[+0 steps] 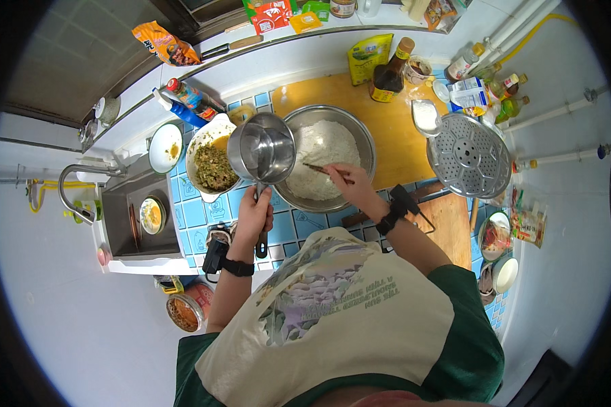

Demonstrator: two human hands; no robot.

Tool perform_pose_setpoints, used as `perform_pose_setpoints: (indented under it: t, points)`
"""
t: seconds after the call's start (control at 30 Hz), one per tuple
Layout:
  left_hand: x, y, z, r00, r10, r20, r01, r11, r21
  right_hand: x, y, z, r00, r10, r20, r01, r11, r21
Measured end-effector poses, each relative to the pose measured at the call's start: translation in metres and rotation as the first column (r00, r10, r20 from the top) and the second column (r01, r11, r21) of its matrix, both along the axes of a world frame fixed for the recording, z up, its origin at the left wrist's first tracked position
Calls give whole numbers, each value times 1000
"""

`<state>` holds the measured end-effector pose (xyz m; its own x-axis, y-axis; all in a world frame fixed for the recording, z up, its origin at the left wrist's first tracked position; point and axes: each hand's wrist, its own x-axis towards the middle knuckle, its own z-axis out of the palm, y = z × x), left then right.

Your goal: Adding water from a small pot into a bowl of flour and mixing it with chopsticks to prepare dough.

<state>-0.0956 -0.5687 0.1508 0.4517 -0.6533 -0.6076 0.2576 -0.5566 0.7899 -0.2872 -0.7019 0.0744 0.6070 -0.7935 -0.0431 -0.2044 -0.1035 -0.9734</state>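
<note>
My left hand (254, 214) is closed round the handle of a metal saucepan (261, 148), which is tilted over the left rim of a large steel bowl (367, 147). White flour (328, 147) lies in that bowl. My right hand (354, 187) grips thin dark chopsticks (316, 168), their tips at the flour. Whether liquid is leaving the pan cannot be told. Left of the pan stands a white bowl (192, 147) of chopped greenish filling (214, 165), partly hidden by the pan.
A wooden board (397, 157) lies under the steel bowl. To its right are a perforated steamer plate (468, 155), a container of white powder (426, 118) and several bottles. A dark sauce bottle (388, 76) stands behind. On the left are a sink (119, 224) and a small bowl (165, 148).
</note>
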Motion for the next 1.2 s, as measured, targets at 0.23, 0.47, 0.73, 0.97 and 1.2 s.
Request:
perform_pose_setpoints:
  t: [0.23, 0.47, 0.73, 0.97, 1.2]
  points:
    - [1, -2, -6, 999, 22, -29, -23, 1000, -14, 2, 8, -23, 993, -24, 119, 34, 996, -84]
    - [1, -1, -9, 1000, 18, -14, -18, 1000, -24, -30, -37, -11, 900, -344, 267, 342, 938, 56]
    - [1, -3, -9, 1000, 10, -8, -10, 1000, -21, -20, 0, 2, 996, -69, 64, 83, 965, -248]
    - [-1, -4, -10, 1000, -8, -11, 8, 1000, -24, -1, 26, -19, 976, -11, 219, 15, 1000, -15]
    - [-1, -2, -6, 1000, 6, -18, -7, 999, -36, -31, -31, -26, 935, -287, 211, 272, 957, 96]
